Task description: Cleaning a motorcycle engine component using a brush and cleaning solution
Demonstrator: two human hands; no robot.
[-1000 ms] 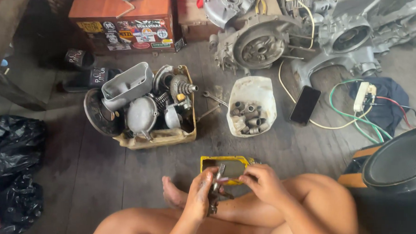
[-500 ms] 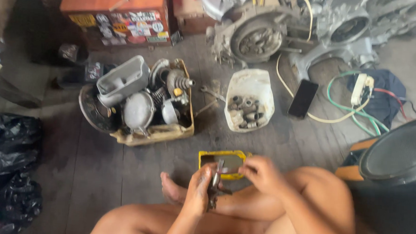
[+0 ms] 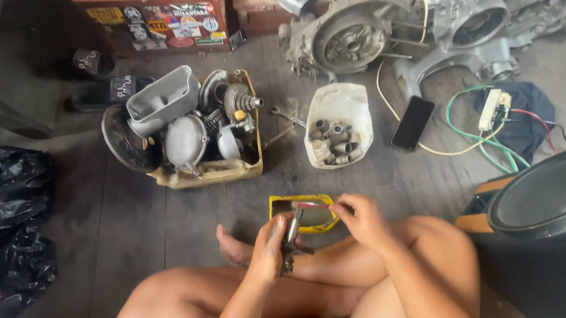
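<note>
- My left hand (image 3: 268, 246) is closed around a small metal part (image 3: 291, 231), dull grey and greasy, just on my side of the yellow tray (image 3: 280, 206).
- Since a second ago my right hand (image 3: 363, 219) has moved little; it pinches a thin brush (image 3: 313, 206) over the tray.
- Beyond the tray stands a white tub (image 3: 341, 104) of short steel sleeves.

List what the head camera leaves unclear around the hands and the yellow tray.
- Metal part in the left hand: its lower end is hidden by the palm; too small to tell its kind.
- Thin stick in the right hand: its far end is covered by the fingers.
- Yellow tray: its contents are blocked by both hands.
</note>
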